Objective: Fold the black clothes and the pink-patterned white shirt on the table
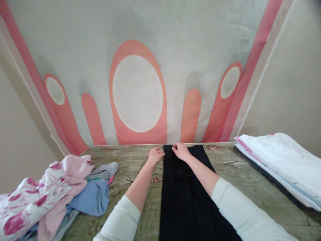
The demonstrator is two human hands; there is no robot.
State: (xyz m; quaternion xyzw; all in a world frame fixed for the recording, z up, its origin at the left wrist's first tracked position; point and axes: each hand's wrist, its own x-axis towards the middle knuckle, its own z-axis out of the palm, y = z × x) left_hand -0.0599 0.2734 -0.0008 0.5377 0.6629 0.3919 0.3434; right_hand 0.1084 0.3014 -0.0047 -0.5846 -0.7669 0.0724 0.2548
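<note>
A long black garment (185, 207) lies lengthwise on the table, running from the far edge down past the bottom of the view. Its exact kind is hard to tell in the dark cloth. At its far left corner, my left hand (155, 156) has its fingers closed on the side edge. My right hand (181, 151) rests over the far end, fingers bent and pinching the cloth close to the same corner. Under my right hand and wrist the fabric is bunched in a loose layer.
On the left is a loose heap of clothes (57, 190), pink, white-patterned, blue and grey. A stack of folded white and coloured cloth (283, 160) stands on the right. The wood-patterned tabletop (140, 167) meets a wall with a pink-and-grey printed covering (140, 137).
</note>
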